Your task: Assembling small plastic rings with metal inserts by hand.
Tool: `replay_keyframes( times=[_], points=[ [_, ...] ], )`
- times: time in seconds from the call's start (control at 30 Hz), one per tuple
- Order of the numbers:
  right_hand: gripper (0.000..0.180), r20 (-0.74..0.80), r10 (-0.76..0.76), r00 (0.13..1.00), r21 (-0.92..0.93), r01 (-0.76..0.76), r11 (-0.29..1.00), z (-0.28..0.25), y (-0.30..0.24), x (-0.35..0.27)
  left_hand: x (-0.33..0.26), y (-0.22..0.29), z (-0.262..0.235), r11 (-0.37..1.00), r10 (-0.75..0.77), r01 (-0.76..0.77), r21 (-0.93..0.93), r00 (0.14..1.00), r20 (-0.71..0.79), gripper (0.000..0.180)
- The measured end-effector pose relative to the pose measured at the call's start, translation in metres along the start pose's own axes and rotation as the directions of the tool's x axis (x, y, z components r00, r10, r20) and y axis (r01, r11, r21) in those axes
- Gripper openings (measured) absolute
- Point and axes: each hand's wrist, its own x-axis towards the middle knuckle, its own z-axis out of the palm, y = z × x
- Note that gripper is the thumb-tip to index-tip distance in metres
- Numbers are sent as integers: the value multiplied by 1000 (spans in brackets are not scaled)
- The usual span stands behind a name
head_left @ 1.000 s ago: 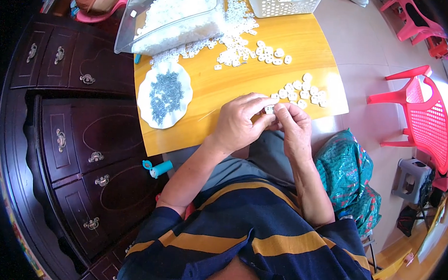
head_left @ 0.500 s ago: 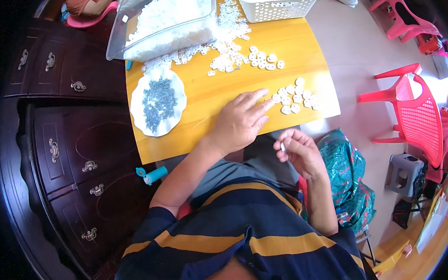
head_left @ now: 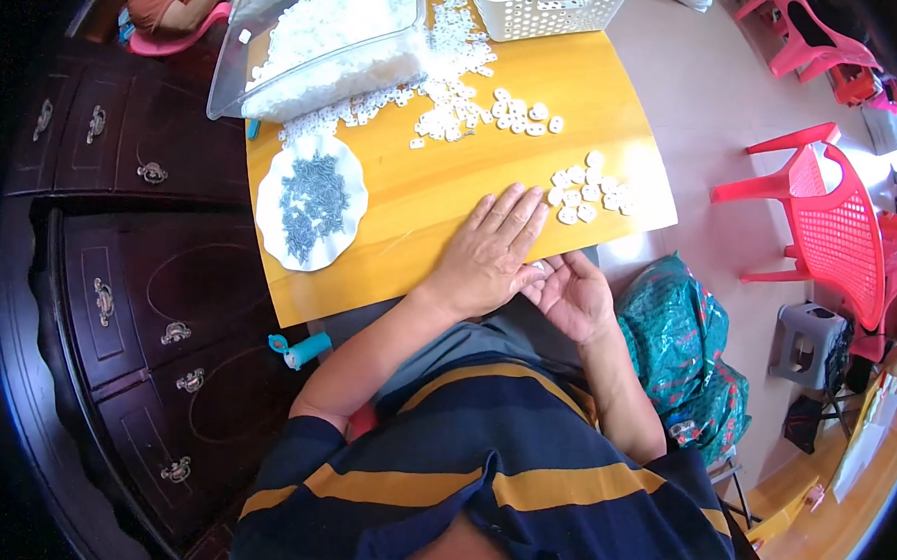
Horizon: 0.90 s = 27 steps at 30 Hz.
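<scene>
My left hand [head_left: 494, 250] lies flat on the yellow table [head_left: 422, 199] near its front edge, fingers stretched out and nothing in them. Palm up at that edge, my right hand [head_left: 574, 304] has loosely curled fingers meeting my left thumb. A small white plastic piece [head_left: 538, 267] shows at its fingertips, partly hidden. Just beyond my left fingertips lies a group of rounded white pieces [head_left: 570, 197]. Farther back is another such group [head_left: 517, 114]. To the left, a scalloped white dish [head_left: 346, 225] holds many small dark screws [head_left: 312, 196].
A clear bin [head_left: 327, 93] heaped with white pieces stands at the back left, loose white pieces [head_left: 447, 85] beside it. A white perforated basket [head_left: 550, 16] sits at the back edge. Dark drawers [head_left: 118, 276] flank the left; a green bag [head_left: 682, 330] and pink chair [head_left: 812, 196] are right.
My right hand has moved left to the table edge and turned palm up, its pinch loosened. My left hand has flattened on the table, fingers closer together.
</scene>
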Motion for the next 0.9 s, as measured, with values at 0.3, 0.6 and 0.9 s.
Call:
replay_keyframes(
  times=[0.3, 0.6, 0.9],
  points=[
    [47, 22, 65, 998, 61, -66, 996, 0, 8, 6, -8, 2, 3, 1000, 3, -4, -14, 1000, -23, 76],
    [49, 12, 137, 991, 71, -137, 988, 2, 15, 4, -27, -8, -18, 964, -191, 146, -221, 961, -200, 71],
    [49, 16, 147, 989, 0, -147, 989, 3, 14, 5, -28, -4, -17, 993, -101, 79, -84, 948, -301, 35]
  ],
)
